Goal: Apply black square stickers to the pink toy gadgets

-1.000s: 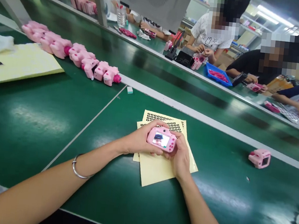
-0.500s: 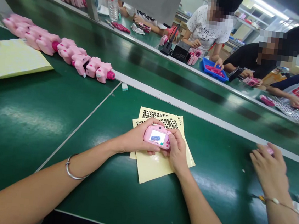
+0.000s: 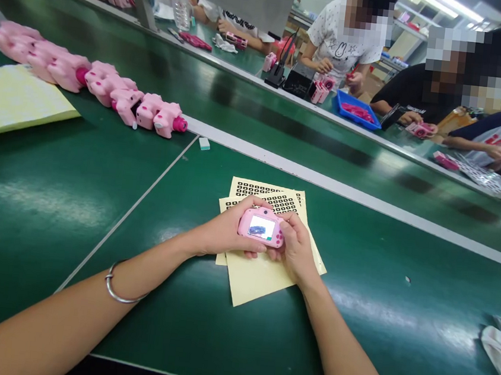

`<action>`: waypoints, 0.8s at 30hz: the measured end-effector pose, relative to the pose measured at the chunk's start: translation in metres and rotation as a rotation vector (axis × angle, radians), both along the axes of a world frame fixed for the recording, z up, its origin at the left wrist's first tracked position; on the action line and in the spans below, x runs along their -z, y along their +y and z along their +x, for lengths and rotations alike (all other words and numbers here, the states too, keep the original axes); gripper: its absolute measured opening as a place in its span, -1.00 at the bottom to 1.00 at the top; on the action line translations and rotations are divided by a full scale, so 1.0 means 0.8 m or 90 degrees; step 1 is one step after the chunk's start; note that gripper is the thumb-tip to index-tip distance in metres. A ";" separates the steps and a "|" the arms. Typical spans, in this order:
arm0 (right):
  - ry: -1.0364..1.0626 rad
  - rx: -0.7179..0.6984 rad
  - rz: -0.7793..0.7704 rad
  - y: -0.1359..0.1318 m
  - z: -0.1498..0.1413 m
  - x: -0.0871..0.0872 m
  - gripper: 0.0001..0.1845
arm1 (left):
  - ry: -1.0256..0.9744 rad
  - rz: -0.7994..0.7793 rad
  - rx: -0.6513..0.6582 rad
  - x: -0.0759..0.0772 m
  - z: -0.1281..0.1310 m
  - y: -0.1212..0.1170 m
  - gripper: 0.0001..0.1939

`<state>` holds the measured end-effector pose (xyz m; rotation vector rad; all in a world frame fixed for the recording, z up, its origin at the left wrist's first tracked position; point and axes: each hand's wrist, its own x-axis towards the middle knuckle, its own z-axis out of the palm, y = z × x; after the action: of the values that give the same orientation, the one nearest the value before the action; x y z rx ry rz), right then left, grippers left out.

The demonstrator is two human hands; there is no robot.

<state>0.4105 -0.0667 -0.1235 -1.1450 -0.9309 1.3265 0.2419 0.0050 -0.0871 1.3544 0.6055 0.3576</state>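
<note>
Left hand (image 3: 223,227): is gripping the pink toy camera (image 3: 261,227) by its left end.
Right hand (image 3: 298,246): is holding the opposite end, beside the buttons (image 3: 279,240).
Sticker sheets (image 3: 255,282): are lying beneath both hands.
Risk: a straying thumb could be pressing an unintended button; loose fingers, dropping the camera.

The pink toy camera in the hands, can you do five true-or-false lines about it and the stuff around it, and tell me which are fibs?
1. The left hand and right hand both hold the pink toy camera. True.
2. The camera's screen is black. False: the screen is lit.
3. Yellow sticker sheets lie under the hands. True.
4. The silver bangle is on the right arm. False: the silver bangle is on the left arm.
5. The blue tray holds pink parts. True.
</note>
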 end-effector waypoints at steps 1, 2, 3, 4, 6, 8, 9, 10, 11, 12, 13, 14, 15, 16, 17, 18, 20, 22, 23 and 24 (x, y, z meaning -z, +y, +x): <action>0.003 -0.005 -0.001 0.000 0.000 0.000 -0.63 | -0.001 0.001 0.001 0.000 0.000 0.000 -0.33; 0.004 -0.008 0.000 0.000 0.001 0.001 -0.64 | -0.002 0.002 0.003 0.000 0.000 0.000 -0.33; 0.003 -0.010 0.002 0.000 0.002 0.001 -0.64 | -0.002 0.005 0.006 0.000 0.000 0.000 -0.33; 0.002 -0.011 0.006 0.000 0.002 0.002 -0.64 | -0.002 0.007 0.008 0.000 0.000 0.000 -0.34; 0.002 -0.012 0.012 0.000 0.004 0.003 -0.64 | 0.001 0.007 0.012 0.000 0.000 0.000 -0.34; 0.007 -0.013 0.010 0.000 0.004 0.003 -0.63 | 0.002 0.002 0.015 0.000 0.001 0.000 -0.33; 0.011 -0.014 0.007 0.000 0.004 0.003 -0.63 | 0.000 0.000 0.016 0.000 0.000 0.001 -0.33; 0.015 -0.016 0.005 0.000 0.004 0.003 -0.63 | -0.002 0.000 0.015 0.000 0.000 0.001 -0.33; 0.017 -0.017 0.004 0.000 0.004 0.003 -0.63 | -0.005 0.002 0.014 0.000 0.000 0.001 -0.33; 0.015 -0.018 0.006 0.000 0.004 0.002 -0.63 | -0.008 0.004 0.013 0.000 0.000 0.001 -0.34; 0.012 -0.018 0.009 0.000 0.004 0.002 -0.63 | -0.009 0.007 0.013 0.000 0.000 0.001 -0.34; 0.009 -0.017 0.011 0.000 0.004 0.002 -0.63 | -0.009 0.009 0.012 0.000 0.000 0.001 -0.34; 0.006 -0.016 0.012 0.000 0.004 0.002 -0.64 | -0.007 0.010 0.012 0.000 0.000 0.001 -0.34; 0.004 -0.016 0.012 0.000 0.005 0.001 -0.64 | -0.005 0.010 0.012 0.000 0.000 0.001 -0.34; 0.004 -0.017 0.010 0.000 0.005 0.001 -0.65 | -0.001 0.009 0.012 0.000 0.000 0.001 -0.34; 0.005 -0.019 0.007 0.000 0.005 0.001 -0.65 | 0.003 0.007 0.013 0.000 0.000 0.002 -0.33; 0.004 -0.021 0.002 -0.001 0.005 0.001 -0.65 | 0.009 -0.001 0.016 0.000 0.000 0.002 -0.32; 0.001 -0.021 0.001 -0.001 0.006 0.001 -0.64 | 0.012 -0.010 0.020 0.000 0.000 0.002 -0.31; 0.000 -0.021 0.003 -0.001 0.006 0.001 -0.64 | 0.011 -0.015 0.022 0.000 0.000 0.002 -0.30; 0.001 -0.022 0.005 -0.001 0.006 0.001 -0.65 | 0.009 -0.019 0.023 0.000 0.000 0.002 -0.29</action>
<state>0.4151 -0.0674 -0.1246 -1.1264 -0.9580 1.3506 0.2418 0.0066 -0.0868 1.3390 0.5952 0.3081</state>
